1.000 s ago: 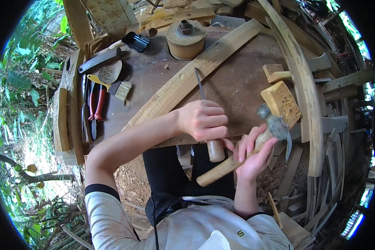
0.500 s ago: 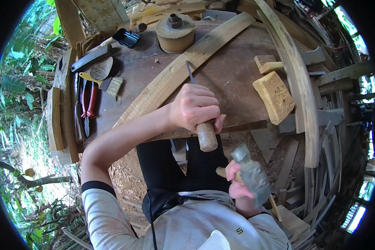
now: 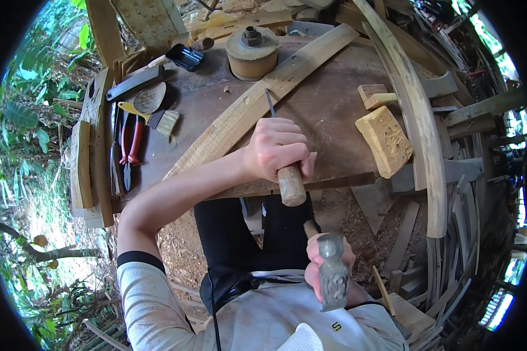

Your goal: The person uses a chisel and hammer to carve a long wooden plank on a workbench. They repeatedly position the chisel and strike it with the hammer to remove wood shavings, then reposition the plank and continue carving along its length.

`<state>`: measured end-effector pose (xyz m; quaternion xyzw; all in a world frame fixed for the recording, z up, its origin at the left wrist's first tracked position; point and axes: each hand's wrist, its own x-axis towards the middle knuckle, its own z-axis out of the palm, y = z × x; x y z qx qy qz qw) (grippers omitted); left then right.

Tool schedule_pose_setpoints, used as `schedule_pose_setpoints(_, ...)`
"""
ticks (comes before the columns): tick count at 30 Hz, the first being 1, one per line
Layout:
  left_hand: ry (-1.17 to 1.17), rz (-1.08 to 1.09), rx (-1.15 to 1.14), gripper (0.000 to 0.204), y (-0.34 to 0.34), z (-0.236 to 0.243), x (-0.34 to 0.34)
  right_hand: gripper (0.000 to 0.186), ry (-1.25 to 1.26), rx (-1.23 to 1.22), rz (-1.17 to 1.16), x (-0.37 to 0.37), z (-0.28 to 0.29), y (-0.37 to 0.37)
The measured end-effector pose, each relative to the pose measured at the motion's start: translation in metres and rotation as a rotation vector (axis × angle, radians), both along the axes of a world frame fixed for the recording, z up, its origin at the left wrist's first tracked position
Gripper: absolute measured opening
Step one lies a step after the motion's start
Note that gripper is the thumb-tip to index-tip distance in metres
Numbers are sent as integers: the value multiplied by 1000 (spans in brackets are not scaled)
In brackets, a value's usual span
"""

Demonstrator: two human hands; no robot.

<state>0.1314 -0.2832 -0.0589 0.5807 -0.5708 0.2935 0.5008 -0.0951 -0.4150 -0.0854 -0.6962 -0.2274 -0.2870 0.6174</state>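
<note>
My left hand (image 3: 280,149) is wrapped round the wooden handle of a chisel (image 3: 291,188), whose thin metal blade points away from me. The blade's tip meets a long wooden board (image 3: 240,114) that lies slantwise across the worktable. Nearer my body, at the right, my right hand (image 3: 328,263) grips a hammer (image 3: 334,281) by its wooden handle. The grey metal hammer head is raised toward the camera, apart from the chisel's butt end. Most of the hammer's handle is hidden behind the hand and head.
At the table's left lie red-handled pliers (image 3: 133,146), a paintbrush (image 3: 164,121) and a sharpening stone (image 3: 134,83). A round wooden block with a bolt (image 3: 252,58) stands at the back. Wood blocks (image 3: 384,140) and a long curved timber (image 3: 430,152) flank the right side.
The hammer and my right hand have shifted left and turned, so the head now stands more upright in view. My left hand stays on the chisel. The whole view has shifted slightly.
</note>
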Motion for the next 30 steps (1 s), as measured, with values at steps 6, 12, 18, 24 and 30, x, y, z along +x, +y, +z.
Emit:
schedule_pose_setpoints(6, -12, 25, 18, 34, 2, -1, 2, 36, -89, -130, -54, 5, 11, 4)
schedule_pose_setpoints(12, -38, 22, 67, 34, 3, -2, 2, 28, 48, -125, -57, -2, 5, 5)
schedule_pose_setpoints(18, -51, 21, 60, 35, 1, -5, 4, 48, -41, -256, -181, -7, -21, 1)
schedule_pose_setpoints(24, -52, 26, 73, 35, 2, -6, 7, 52, 28, -64, -114, 10, -21, 4)
schedule_pose_setpoints(30, -61, 17, 71, 35, -2, -8, 6, 28, -19, -205, -159, 5, -29, -3)
